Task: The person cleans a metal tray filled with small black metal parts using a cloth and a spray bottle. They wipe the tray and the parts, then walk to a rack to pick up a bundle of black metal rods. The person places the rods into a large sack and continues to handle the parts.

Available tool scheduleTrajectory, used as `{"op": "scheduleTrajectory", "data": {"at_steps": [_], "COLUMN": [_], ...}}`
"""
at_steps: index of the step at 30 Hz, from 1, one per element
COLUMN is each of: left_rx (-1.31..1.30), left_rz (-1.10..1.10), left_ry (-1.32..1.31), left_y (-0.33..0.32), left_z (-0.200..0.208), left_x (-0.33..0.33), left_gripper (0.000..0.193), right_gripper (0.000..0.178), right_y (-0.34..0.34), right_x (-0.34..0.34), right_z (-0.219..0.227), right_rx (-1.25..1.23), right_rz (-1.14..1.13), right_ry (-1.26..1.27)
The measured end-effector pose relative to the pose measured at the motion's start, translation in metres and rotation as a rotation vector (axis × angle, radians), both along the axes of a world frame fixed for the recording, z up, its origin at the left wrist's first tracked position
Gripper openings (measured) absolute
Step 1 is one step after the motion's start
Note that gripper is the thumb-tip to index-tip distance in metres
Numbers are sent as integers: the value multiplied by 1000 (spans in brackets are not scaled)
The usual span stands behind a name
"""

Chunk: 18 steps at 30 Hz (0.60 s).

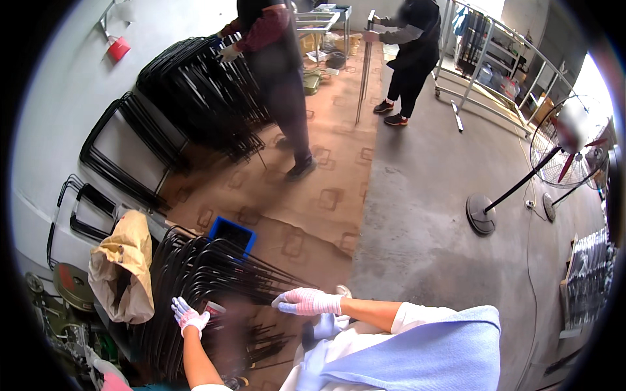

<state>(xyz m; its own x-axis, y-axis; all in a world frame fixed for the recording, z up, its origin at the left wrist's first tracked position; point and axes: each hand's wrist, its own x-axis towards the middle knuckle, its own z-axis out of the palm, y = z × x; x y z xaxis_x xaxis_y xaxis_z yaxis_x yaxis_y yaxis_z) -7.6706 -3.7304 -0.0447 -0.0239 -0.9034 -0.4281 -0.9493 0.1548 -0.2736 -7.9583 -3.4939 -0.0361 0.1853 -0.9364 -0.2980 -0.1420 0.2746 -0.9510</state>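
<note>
My left hand (189,315), in a pale glove with pink and bluish patches, is raised over the near end of a pile of bent black metal tubes (195,264). Its fingers are stretched and apart. Close by its thumb is a small red-and-white object (213,307), whose kind I cannot make out. Gloved the same way, my right hand (306,301) reaches leftward near the right ends of the tubes. Its fingers look extended, and I see nothing held in it. A light blue cloth (424,345) lies over my white clothing.
An open brown paper sack (124,267) and a blue bin (232,236) stand by the pile. Black metal frames (195,85) lean along the left wall. Two people (277,78) work beyond, one holding long thin rods (364,78). A pedestal fan (482,214) stands at right.
</note>
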Motion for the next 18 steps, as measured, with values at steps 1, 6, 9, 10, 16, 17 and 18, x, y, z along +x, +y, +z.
{"op": "scheduleTrajectory", "data": {"at_steps": [1, 6, 9, 10, 16, 17, 18], "left_rx": [40, 65, 44, 19, -157, -156, -156], "left_rz": [32, 196, 274, 285, 294, 279, 264], "left_ry": [5, 3, 5, 1, -56, -75, -95], "left_y": [-3, -6, -12, -16, -26, -26, -26], "left_z": [2, 8, 2, -7, -25, -25, -26], "left_x": [-3, -24, -30, -24, -17, -17, -15], "left_gripper": [117, 115, 116, 115, 101, 99, 97], "right_gripper": [36, 36, 37, 37, 36, 37, 40], "right_y": [3, 22, 24, 24, 16, 12, 7], "right_x": [-7, -51, -78, -84, -121, -120, -121], "right_z": [0, 15, 3, -9, 27, 27, 31], "right_rx": [5, 1, 22, 35, -226, -325, -275], "right_rz": [-9, -95, -158, -165, -264, -274, -191], "right_ry": [-11, 13, -16, -36, 209, 261, 283]}}
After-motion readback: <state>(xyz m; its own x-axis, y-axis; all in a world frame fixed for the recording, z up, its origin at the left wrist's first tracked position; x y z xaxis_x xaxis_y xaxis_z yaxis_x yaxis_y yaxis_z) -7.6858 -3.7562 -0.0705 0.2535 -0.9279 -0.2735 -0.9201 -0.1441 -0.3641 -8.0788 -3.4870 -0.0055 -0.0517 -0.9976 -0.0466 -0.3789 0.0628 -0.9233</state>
